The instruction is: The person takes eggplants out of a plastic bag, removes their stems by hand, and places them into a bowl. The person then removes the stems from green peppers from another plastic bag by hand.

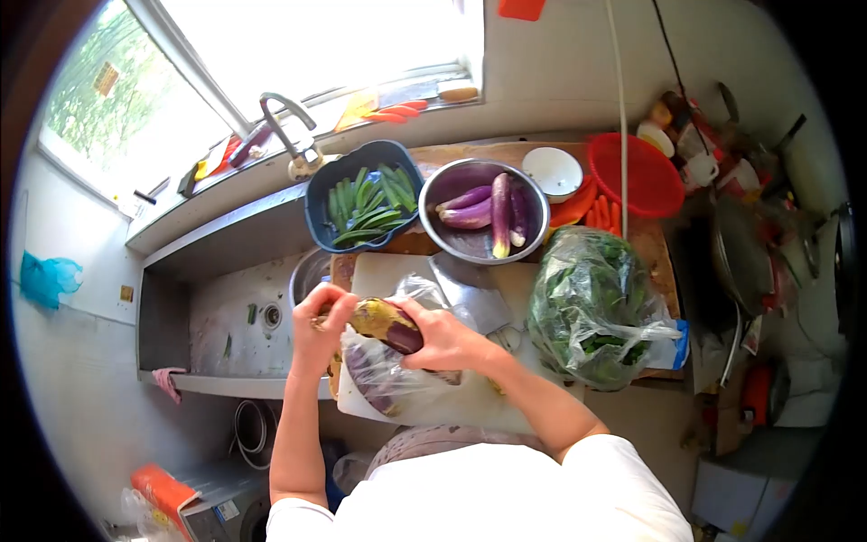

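Over the white cutting board (pixel 411 411), my right hand (pixel 442 341) is wrapped around an eggplant (pixel 388 327) with a yellowish-brown patch on its purple skin. My left hand (pixel 321 327) has its fingers pinched together at the eggplant's left end; what exactly they pinch there is partly hidden. Beneath both hands lies a clear plastic bag (pixel 397 375) with purple eggplant showing through. A broad-bladed cleaver (pixel 471 294) rests on the board, just beyond my right hand. Several eggplants (pixel 499 215) sit in a steel bowl (pixel 433 237) behind the board.
Left of the bowl, a dark blue basin (pixel 318 210) holds okra (pixel 366 206). A sink (pixel 226 334) with a faucet (pixel 280 126) is at left. Right of the board stands a bag of leafy greens (pixel 587 307); behind it are a white bowl (pixel 553 173) and red basket (pixel 637 176).
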`<state>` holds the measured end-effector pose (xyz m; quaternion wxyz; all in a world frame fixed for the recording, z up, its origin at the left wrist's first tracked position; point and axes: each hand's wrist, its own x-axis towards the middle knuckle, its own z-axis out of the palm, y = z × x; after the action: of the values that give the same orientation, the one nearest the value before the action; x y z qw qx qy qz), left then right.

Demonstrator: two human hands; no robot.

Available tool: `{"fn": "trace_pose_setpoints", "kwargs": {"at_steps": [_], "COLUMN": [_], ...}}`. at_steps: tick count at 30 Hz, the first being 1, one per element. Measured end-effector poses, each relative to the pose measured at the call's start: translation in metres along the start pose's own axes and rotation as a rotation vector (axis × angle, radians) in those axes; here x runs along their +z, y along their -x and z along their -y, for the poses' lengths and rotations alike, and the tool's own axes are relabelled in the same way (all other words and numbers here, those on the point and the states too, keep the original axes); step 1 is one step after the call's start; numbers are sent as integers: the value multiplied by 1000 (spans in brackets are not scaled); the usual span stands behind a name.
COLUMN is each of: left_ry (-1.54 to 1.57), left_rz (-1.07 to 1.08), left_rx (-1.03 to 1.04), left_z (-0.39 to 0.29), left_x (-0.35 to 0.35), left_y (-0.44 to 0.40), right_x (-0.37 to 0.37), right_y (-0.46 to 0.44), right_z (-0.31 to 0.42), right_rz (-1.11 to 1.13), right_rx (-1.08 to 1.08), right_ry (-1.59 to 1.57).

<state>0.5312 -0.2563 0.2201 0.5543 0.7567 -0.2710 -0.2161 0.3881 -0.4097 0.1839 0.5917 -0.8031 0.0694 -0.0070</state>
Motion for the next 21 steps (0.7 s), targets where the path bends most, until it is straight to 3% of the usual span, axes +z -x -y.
{"fn": "trace_pose_setpoints", "kwargs": {"at_steps": [3, 7, 10, 11, 16, 18, 19, 21], "left_ry": [-22, 85, 223, 255, 664, 714, 695, 572], "left_rz": [165, 39, -95, -172, -375, -370, -286, -87], "left_rx": [-42, -118, -186, -211, -330, -382, -382, -393], "left_z": [-5, 0, 16, 17, 17, 18, 20, 18], "left_x": [-8, -10, -25, -28, -16, -4, 4, 15], "left_y": [9, 20, 15, 14, 20, 25, 30, 43], "right_x": [-6, -9, -15, -12, 18, 22, 26, 8], "right_y": [-1, -1, 4, 5, 1, -3, -11, -16], "right_z": [4, 1, -13, -28, -40, -29, -18, -9], "right_rz": [83, 74, 93, 68, -273, -363, -417, -485], "right_rx": [-3, -39, 3, -93, -153, -234, -393, -446], "right_ry": [38, 90, -241, -300, -969, -1170, -1254, -1278]}}
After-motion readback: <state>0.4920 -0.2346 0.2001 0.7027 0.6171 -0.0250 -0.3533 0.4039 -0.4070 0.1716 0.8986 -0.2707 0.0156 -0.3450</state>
